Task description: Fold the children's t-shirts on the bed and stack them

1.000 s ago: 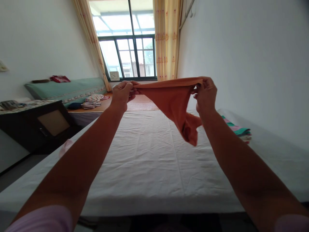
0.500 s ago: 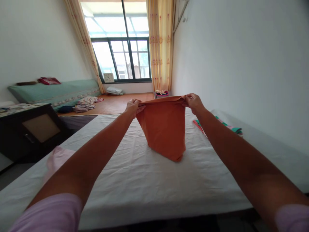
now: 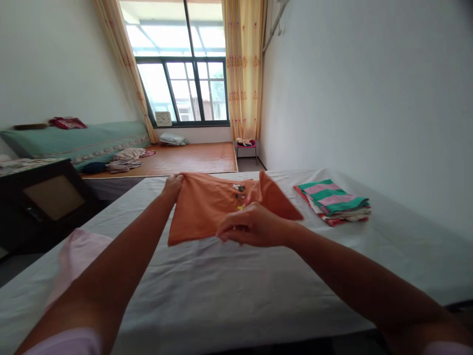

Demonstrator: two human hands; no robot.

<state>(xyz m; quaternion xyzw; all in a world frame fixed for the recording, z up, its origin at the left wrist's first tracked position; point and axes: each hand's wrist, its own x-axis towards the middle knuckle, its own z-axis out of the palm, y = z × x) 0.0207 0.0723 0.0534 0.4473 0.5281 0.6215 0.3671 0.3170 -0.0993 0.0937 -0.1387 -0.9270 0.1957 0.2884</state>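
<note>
An orange garment (image 3: pixel 207 207) with a small cartoon print lies spread on the white bed sheet (image 3: pixel 236 281). My left hand (image 3: pixel 173 184) pinches its far left corner against the bed. My right hand (image 3: pixel 254 226) is closed on the near edge of the garment, and the cloth's right part stands up in a fold behind it.
A folded stack of striped green, pink and red clothes (image 3: pixel 334 199) sits on the bed to the right, near the white wall. A pink cloth (image 3: pixel 79 256) lies at the bed's left edge. A dark cabinet (image 3: pixel 40 197) stands left. Beyond are a wooden platform with loose clothes (image 3: pixel 125 159) and a window.
Both hands came down from holding the orange garment up in the air. It now lies on the bed, and my right hand has moved nearer and leftward with its edge.
</note>
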